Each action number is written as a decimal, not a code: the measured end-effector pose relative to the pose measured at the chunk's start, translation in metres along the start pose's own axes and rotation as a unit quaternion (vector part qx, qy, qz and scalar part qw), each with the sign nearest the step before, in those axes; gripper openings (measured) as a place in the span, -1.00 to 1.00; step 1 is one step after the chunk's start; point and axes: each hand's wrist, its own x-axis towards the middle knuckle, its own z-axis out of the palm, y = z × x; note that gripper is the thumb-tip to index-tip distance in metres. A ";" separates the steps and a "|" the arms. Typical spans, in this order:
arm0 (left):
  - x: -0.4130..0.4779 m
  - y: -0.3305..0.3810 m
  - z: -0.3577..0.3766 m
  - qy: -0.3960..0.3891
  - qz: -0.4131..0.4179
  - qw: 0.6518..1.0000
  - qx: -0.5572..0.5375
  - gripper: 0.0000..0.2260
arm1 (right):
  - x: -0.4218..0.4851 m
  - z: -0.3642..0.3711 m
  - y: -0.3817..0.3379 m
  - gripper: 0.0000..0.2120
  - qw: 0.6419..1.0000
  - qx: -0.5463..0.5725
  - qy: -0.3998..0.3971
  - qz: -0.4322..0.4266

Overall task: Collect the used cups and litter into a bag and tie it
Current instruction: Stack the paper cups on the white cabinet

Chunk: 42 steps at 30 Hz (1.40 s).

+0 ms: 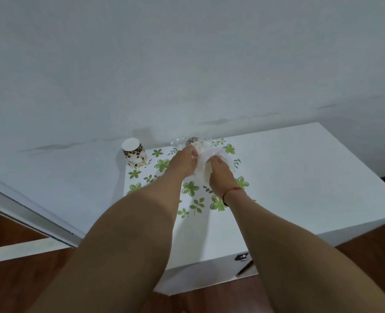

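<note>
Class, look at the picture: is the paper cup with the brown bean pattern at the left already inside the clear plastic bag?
No: the bean-patterned paper cup lies outside the clear plastic bag, left of both hands.

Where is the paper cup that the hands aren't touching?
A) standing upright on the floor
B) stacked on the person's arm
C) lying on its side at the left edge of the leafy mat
C: the loose paper cup lies tipped over at the mat's left edge, open end showing.

I see white cabinet (300, 172) | mat (162, 164): white, green leaf print | cup (134, 153): white, brown bean pattern | red wrist string (232, 190) | clear bag (206, 152)
</note>
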 end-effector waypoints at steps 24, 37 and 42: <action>0.020 0.023 0.024 0.119 0.014 0.992 0.042 -0.73 | 0.025 -0.013 0.014 -0.66 0.989 -0.127 0.054 0.053; 0.014 0.004 0.040 0.048 -0.320 0.859 -0.397 -0.33 | 0.019 -0.020 -0.002 -0.64 0.992 -0.074 -0.005 0.105; 0.019 0.005 0.038 0.150 -0.254 0.878 -0.378 -0.76 | 0.013 -0.020 0.003 -0.65 0.994 -0.022 -0.007 0.110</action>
